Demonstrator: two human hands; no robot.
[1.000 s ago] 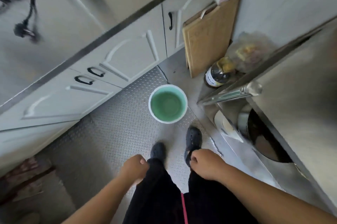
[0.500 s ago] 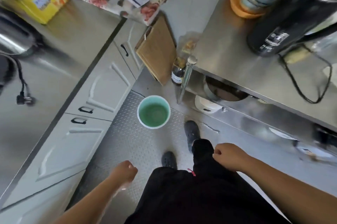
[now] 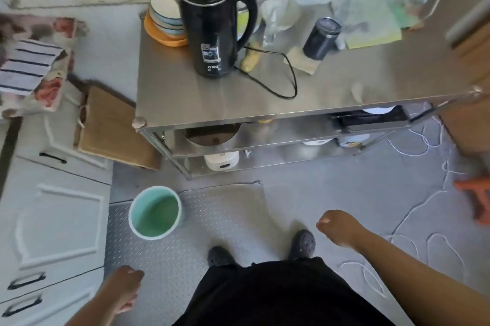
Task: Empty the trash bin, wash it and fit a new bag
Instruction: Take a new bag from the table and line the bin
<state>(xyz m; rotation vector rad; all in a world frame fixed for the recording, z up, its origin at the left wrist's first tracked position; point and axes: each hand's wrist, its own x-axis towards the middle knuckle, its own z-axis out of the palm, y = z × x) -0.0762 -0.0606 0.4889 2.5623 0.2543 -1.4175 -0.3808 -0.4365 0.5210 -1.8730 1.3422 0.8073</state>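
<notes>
The trash bin (image 3: 155, 213), a small round green bucket with a pale rim, stands upright on the metal floor plate beside the white cabinets. No bag is in it and its inside looks bare. My left hand (image 3: 124, 286) hangs low at the bottom left, below the bin, fingers loosely curled and holding nothing. My right hand (image 3: 336, 227) is out to the right of my feet, curled into a loose fist, also holding nothing. Neither hand touches the bin.
A steel shelf table (image 3: 265, 103) stands ahead with a black kettle (image 3: 212, 26), stacked bowls (image 3: 164, 15) and a dark cup (image 3: 320, 38). A wooden board (image 3: 111, 129) leans by the cabinets (image 3: 53, 219). White cord (image 3: 413, 219) lies looped on the floor at right.
My view has swung right and up, bringing the steel table top into sight. The bin now lies lower left. My hands have spread apart, the left dropping lower.
</notes>
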